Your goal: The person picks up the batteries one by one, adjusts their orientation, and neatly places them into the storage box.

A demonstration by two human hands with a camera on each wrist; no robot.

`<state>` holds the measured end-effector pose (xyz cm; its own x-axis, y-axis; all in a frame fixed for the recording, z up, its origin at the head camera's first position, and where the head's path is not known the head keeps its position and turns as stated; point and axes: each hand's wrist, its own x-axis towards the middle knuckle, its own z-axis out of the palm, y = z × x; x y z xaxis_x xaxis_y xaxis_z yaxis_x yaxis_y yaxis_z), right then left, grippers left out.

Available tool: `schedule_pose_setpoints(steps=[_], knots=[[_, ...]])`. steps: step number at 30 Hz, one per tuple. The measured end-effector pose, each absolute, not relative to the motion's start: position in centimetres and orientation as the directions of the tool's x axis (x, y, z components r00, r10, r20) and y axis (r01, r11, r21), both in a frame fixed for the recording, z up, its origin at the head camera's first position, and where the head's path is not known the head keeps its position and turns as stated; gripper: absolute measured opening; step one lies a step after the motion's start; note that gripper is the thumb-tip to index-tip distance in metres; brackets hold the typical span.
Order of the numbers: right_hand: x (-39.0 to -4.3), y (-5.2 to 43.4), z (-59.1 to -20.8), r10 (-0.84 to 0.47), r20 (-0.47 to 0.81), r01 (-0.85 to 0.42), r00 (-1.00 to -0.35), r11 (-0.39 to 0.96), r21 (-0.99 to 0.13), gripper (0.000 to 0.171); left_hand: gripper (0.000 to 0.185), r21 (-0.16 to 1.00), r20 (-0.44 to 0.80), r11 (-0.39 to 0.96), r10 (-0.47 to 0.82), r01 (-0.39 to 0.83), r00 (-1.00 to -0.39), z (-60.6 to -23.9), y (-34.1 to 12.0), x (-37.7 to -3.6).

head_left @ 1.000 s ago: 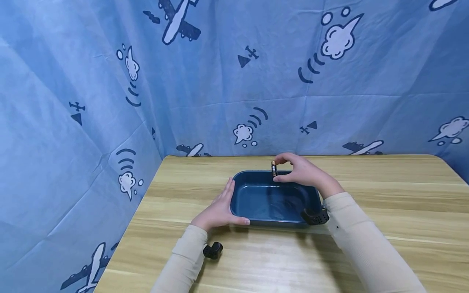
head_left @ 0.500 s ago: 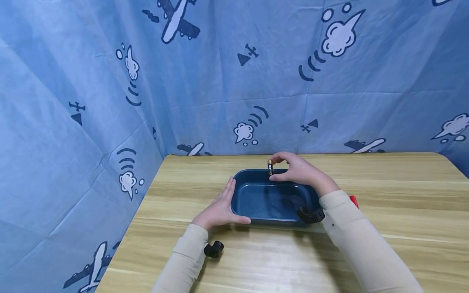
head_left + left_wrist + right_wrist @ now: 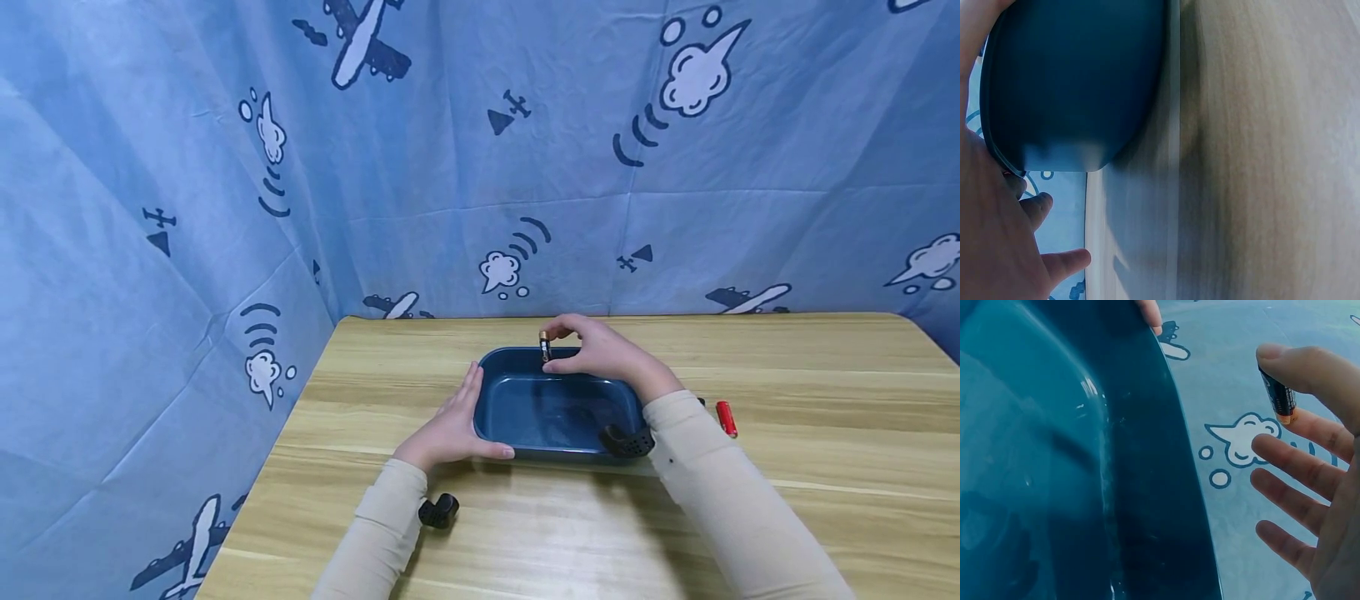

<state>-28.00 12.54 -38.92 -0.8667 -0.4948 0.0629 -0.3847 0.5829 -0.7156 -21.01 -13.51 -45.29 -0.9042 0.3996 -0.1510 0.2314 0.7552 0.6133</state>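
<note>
A black battery with a copper-coloured end (image 3: 545, 347) is pinched upright between the thumb and index finger of my right hand (image 3: 596, 350), above the back rim of a dark blue rectangular tray (image 3: 487, 446). The right wrist view shows the battery (image 3: 1279, 395) held end to end, the other fingers spread apart from it. My left hand (image 3: 446, 429) rests against the tray's left end, its fingers straight along that side and its thumb at the front edge. In the left wrist view the tray's outer wall (image 3: 1072, 81) lies against the palm side.
A red battery (image 3: 726, 419) lies on the wooden table (image 3: 825, 400) to the right of my right sleeve. A small dark thing beside it is mostly hidden by the sleeve. A blue printed curtain (image 3: 420, 167) hangs behind and left of the table.
My right hand has moved left along the tray's back rim with the black battery in its pinch. The red battery has come into sight from behind the right sleeve. The left hand stays put.
</note>
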Motion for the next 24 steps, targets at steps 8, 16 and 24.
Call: schedule_pose_setpoints(steps=[8, 16, 24], knots=[[-27.8, 11.7, -39.0, -0.508, 0.04, -0.367, -0.86, 0.563, -0.74, 0.051, 0.129, 0.613, -0.148, 0.754, 0.403, 0.236, -0.903, -45.3, -13.5, -21.0], [-27.7, 10.8, -39.4, -0.545, 0.03, -0.395, -0.838, 0.567, -0.723, 0.049, 0.129, 0.608, -0.149, 0.758, 0.402, 0.237, -0.903, -45.4, -13.6, -21.1], [-27.9, 10.3, -39.8, -0.562, 0.013, -0.395, -0.827, 0.565, -0.724, 0.052, 0.128, 0.611, -0.141, 0.753, 0.406, 0.244, -0.903, -45.6, -13.7, -21.1]])
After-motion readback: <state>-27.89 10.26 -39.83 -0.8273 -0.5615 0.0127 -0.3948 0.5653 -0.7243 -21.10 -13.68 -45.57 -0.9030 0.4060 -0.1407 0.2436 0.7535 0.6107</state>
